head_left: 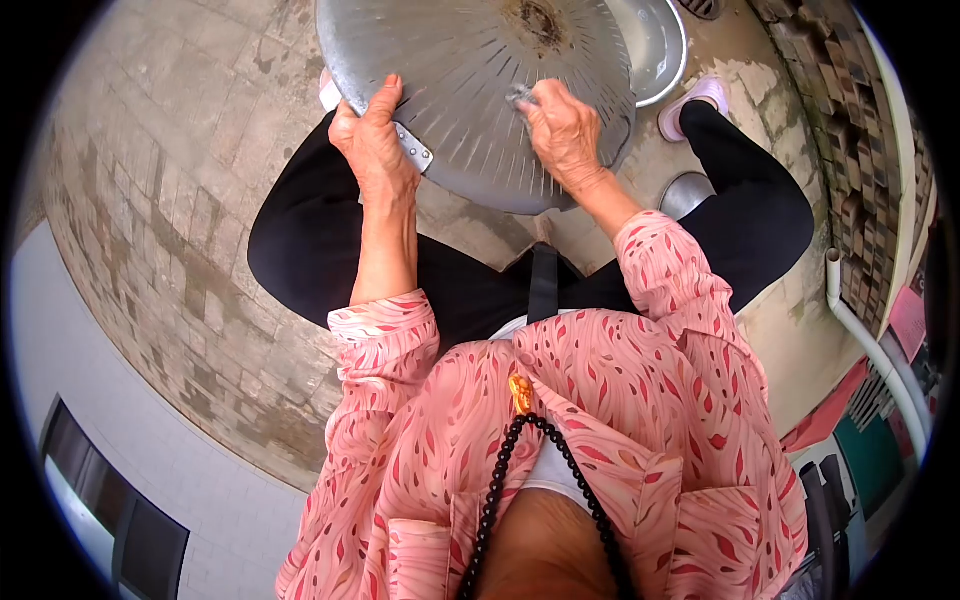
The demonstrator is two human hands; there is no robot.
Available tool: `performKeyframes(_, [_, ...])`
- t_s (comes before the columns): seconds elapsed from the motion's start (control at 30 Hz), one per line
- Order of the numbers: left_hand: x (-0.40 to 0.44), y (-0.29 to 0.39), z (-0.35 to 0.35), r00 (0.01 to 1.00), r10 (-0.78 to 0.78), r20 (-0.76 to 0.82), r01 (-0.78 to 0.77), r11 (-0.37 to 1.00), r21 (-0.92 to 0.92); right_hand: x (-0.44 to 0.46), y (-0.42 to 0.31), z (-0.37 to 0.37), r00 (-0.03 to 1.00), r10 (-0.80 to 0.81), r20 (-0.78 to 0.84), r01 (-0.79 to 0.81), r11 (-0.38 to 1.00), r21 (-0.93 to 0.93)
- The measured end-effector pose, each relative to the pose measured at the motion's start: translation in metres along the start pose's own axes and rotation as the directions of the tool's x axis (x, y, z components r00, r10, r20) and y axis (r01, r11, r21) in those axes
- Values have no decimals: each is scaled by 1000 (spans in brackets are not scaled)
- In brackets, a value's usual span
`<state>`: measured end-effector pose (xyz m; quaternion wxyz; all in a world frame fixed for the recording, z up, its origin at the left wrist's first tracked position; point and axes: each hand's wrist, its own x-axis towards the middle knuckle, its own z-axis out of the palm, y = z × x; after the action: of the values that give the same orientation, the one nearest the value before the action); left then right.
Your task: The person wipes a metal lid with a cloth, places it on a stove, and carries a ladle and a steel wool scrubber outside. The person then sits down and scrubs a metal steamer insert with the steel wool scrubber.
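A large round metal steamer pan (460,130) with radial slots or streaks leans in front of me, near my knees. Brown staining (540,22) marks its middle. My left hand (375,145) grips its left edge, thumb on the near face, beside a riveted metal bracket (412,147). In my right hand (563,135) is a small wad of steel wool (520,97), pinched in closed fingers and pressed to the slotted surface. The far edge of the pan lies outside the view.
Behind the pan, at the upper right, stands a metal basin (660,50) holding liquid. A shiny round metal thing (686,194) lies by my right leg. Paving (180,200) covers the ground. Stacked bricks (850,150) and a pipe (870,340) line the right side.
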<state>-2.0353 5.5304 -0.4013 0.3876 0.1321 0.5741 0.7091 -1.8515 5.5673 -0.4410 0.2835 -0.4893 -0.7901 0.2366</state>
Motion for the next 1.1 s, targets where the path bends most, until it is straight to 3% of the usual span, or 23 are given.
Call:
performKeyframes(0.07, [-1, 3, 3, 1000, 12, 12, -12, 1000, -21, -21, -45, 1, 983, -182, -4, 179, 960, 214])
performKeyframes(0.13, [-5, 3, 5, 1000, 26, 13, -25, 999, -33, -24, -56, 5, 968, -251, -5, 243, 935, 259])
performKeyframes(0.2, [-9, -2, 4, 1000, -17, -8, 17, 999, -37, 1, -33, 7, 984, -173, -39, 177, 978, 109])
performKeyframes(0.27, [-17, 5, 7, 997, -81, 20, 80, 997, 18, 31, -10, 10, 997, 13, -72, -16, 999, -45])
performKeyframes(0.33, [-15, 12, 10, 991, -128, 34, 129, 991, -32, 45, -16, 11, 998, 20, -57, -23, 998, -51])
performKeyframes(0.43, [-13, 15, 8, 983, -162, 87, 168, 984, -56, 64, -63, 18, 985, -174, 1, 170, 967, 188])
performKeyframes(0.53, [-16, 8, 0, 995, -69, 74, 62, 993, 99, 99, -52, 38, 967, -251, -49, 256, 954, 158])
performKeyframes(0.6, [-17, 13, 3, 998, -50, 22, 48, 995, 87, 108, -3, 44, 998, -41, -56, 35, 994, -106])
performKeyframes(0.67, [-18, 11, 7, 1000, -6, 12, 5, 997, 82, 113, -10, 33, 998, 53, -31, -57, 986, -159])
performKeyframes(0.73, [-18, 6, 12, 1000, 14, 8, -15, 994, 109, 112, -51, 37, 1000, -3, -18, 2, 996, -89])
performKeyframes(0.77, [-19, 5, 15, 1000, 23, 12, -25, 990, 138, 114, -79, 39, 987, -152, -51, 154, 987, 36])
performKeyframes(0.8, [-19, 4, 15, 999, 35, 11, -36, 985, 169, 116, -83, 42, 981, -186, -52, 189, 980, 54])
performKeyframes(0.87, [-21, 5, 11, 1000, 19, 2, -19, 995, 98, 115, -90, 48, 966, -252, -57, 257, 960, 109])
performKeyframes(1.0, [-16, 11, 4, 1000, 29, 1, -28, 995, 92, 111, 4, 41, 997, 59, 56, -50, 987, -153])
performKeyframes(1.1, [-15, 9, 15, 1000, 25, 11, -26, 998, 56, 117, -61, 37, 996, -86, -20, 85, 995, -49])
